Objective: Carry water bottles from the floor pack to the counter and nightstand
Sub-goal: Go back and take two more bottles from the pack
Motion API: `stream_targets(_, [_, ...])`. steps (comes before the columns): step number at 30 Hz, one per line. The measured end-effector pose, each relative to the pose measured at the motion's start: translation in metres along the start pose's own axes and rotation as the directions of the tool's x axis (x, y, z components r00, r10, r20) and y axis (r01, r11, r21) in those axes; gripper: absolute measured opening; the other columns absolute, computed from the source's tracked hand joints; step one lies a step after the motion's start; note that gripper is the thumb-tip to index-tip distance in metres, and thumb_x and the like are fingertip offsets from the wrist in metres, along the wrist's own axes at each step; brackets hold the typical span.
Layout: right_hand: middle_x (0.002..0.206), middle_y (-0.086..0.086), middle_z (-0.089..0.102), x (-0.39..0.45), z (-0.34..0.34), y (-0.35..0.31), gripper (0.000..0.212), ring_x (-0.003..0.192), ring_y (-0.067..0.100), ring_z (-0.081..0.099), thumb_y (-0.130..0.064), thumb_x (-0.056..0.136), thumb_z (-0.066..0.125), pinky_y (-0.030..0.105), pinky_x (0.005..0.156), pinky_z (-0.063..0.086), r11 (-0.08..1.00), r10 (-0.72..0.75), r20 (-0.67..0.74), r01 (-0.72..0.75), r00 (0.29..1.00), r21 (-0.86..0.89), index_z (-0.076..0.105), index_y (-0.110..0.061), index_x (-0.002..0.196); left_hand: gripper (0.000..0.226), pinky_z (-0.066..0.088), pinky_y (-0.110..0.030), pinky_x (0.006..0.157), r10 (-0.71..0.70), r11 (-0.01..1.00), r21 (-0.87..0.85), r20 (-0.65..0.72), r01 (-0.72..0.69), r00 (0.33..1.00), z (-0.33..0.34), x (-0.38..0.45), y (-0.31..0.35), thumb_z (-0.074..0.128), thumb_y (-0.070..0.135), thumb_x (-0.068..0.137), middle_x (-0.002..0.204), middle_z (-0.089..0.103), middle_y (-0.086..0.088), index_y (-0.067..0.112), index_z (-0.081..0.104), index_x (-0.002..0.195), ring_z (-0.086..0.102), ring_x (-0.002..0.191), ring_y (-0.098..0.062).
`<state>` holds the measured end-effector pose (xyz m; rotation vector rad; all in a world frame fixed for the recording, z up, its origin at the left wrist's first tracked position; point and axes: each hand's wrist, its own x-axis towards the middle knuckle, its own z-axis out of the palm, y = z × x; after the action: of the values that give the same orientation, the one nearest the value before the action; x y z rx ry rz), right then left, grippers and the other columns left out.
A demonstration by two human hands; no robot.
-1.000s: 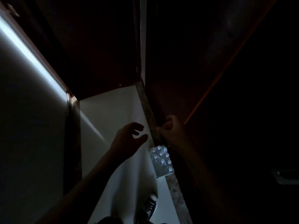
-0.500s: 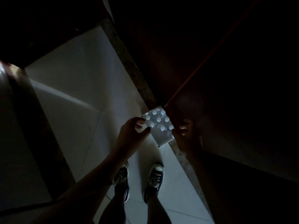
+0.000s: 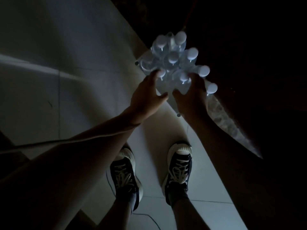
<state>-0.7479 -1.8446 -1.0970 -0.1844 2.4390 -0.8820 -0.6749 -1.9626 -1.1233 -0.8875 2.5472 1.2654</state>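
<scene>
I am at the pick-up step, I judge, bent over the pack of water bottles (image 3: 174, 63) on the pale floor tiles (image 3: 74, 97) by a dark speckled skirting strip (image 3: 232, 120); nothing has reached counter or nightstand, neither of which I can see. My left hand (image 3: 147, 95) rests at the pack's near left edge, fingertips (image 3: 155, 74) on a cap, thumb spread toward the right hand; my right hand (image 3: 191, 95) is draped over the near right side, fingers curled down among the bottle necks; whether either has truly closed on a bottle I cannot tell in this gloom. Beyond the fingertips I count about seven white caps, one partly under the left fingers, one just right of the right knuckles; more may be hidden. Two hands, two dark laced shoes (image 3: 126, 176) behind the wrists. Next, I judge, each hand must settle on one neck and pull it free of the wrap.
</scene>
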Motion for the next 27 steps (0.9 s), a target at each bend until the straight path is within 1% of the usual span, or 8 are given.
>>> stream_targets(2, [0.132, -0.003, 0.052, 0.007, 0.017, 0.009, 0.060, 0.113, 0.022, 0.059, -0.024, 0.078, 0.070, 0.049, 0.083, 0.056, 1.000, -0.020, -0.044, 0.021, 0.999, 0.017, 0.044, -0.021, 0.132, 0.072, 0.048, -0.017, 0.084, 0.049, 0.999, 0.012, -0.068, -0.049, 0.996, 0.017, 0.006, -0.010, 0.076, 0.033, 0.081, 0.136, 0.056, 0.008, 0.020, 0.039, 0.143, 0.057, 0.114, -0.008])
stream_targets(5, [0.135, -0.004, 0.051, 0.015, 0.034, 0.021, 0.068, 0.115, 0.017, 0.058, -0.019, 0.079, 0.071, 0.045, 0.084, 0.057, 0.998, -0.046, -0.125, 0.050, 0.991, 0.033, 0.038, -0.023, 0.138, 0.078, 0.051, -0.027, 0.079, 0.071, 0.996, 0.067, -0.211, -0.058, 0.975, 0.033, 0.013, -0.016, 0.075, 0.032, 0.081, 0.135, 0.055, -0.005, 0.017, 0.036, 0.147, 0.061, 0.112, -0.018])
stream_targets(8, [0.146, -0.002, 0.047, 0.026, 0.043, 0.029, 0.076, 0.122, 0.016, 0.056, -0.020, 0.083, 0.070, 0.035, 0.086, 0.055, 0.999, -0.015, -0.162, 0.022, 0.987, 0.043, 0.031, -0.024, 0.147, 0.073, 0.047, -0.027, 0.075, 0.030, 0.995, 0.100, -0.312, 0.002, 0.950, 0.039, 0.024, -0.021, 0.074, 0.033, 0.082, 0.135, 0.051, -0.012, 0.013, 0.042, 0.144, 0.059, 0.115, -0.025])
stream_targets(11, [0.137, -0.002, 0.057, 0.037, 0.051, 0.033, 0.065, 0.117, 0.014, 0.058, -0.021, 0.082, 0.071, 0.033, 0.088, 0.053, 1.000, 0.012, -0.212, -0.006, 0.977, 0.028, 0.044, -0.019, 0.140, 0.072, 0.044, -0.025, 0.080, 0.028, 0.996, 0.087, -0.294, -0.002, 0.955, 0.044, 0.037, -0.032, 0.076, 0.035, 0.080, 0.134, 0.054, -0.009, 0.013, 0.045, 0.141, 0.058, 0.117, -0.023])
stream_targets(15, [0.118, -0.005, 0.066, 0.047, 0.063, 0.030, 0.058, 0.102, 0.017, 0.064, -0.029, 0.076, 0.076, 0.033, 0.080, 0.053, 0.994, 0.078, -0.190, -0.061, 0.979, 0.091, 0.050, -0.025, 0.128, 0.076, 0.046, -0.027, 0.089, 0.048, 0.998, 0.061, -0.227, -0.035, 0.973, 0.050, 0.051, -0.045, 0.079, 0.039, 0.075, 0.132, 0.063, -0.003, 0.013, 0.048, 0.140, 0.060, 0.118, -0.021])
stream_targets(18, [0.110, -0.005, 0.068, 0.048, 0.065, 0.030, 0.050, 0.098, 0.018, 0.064, -0.032, 0.078, 0.076, 0.041, 0.083, 0.054, 0.991, 0.078, -0.216, -0.052, 0.973, 0.123, 0.052, -0.024, 0.121, 0.072, 0.043, -0.023, 0.080, 0.073, 0.995, 0.081, -0.228, -0.055, 0.971, 0.047, 0.054, -0.046, 0.080, 0.043, 0.074, 0.122, 0.069, 0.000, 0.016, 0.053, 0.135, 0.065, 0.109, -0.021])
stream_targets(22, [0.116, 0.000, 0.067, 0.036, 0.056, 0.026, 0.058, 0.105, 0.022, 0.063, -0.032, 0.076, 0.079, 0.042, 0.085, 0.053, 0.998, 0.028, -0.212, -0.015, 0.977, 0.062, 0.051, -0.021, 0.125, 0.064, 0.045, -0.022, 0.074, 0.079, 0.995, 0.077, -0.250, -0.061, 0.965, 0.028, 0.036, -0.036, 0.080, 0.049, 0.070, 0.108, 0.073, 0.006, 0.023, 0.057, 0.124, 0.069, 0.097, -0.017])
stream_targets(27, [0.123, 0.005, 0.062, 0.005, 0.020, -0.005, 0.066, 0.105, 0.016, 0.060, -0.025, 0.073, 0.082, 0.021, 0.079, 0.047, 0.993, -0.030, -0.179, 0.050, 0.983, 0.105, 0.052, -0.012, 0.130, 0.069, 0.053, -0.030, 0.079, 0.114, 0.993, 0.045, -0.269, -0.106, 0.956, -0.021, 0.006, -0.002, 0.083, 0.051, 0.066, 0.110, 0.071, 0.006, 0.022, 0.059, 0.123, 0.068, 0.094, -0.016])
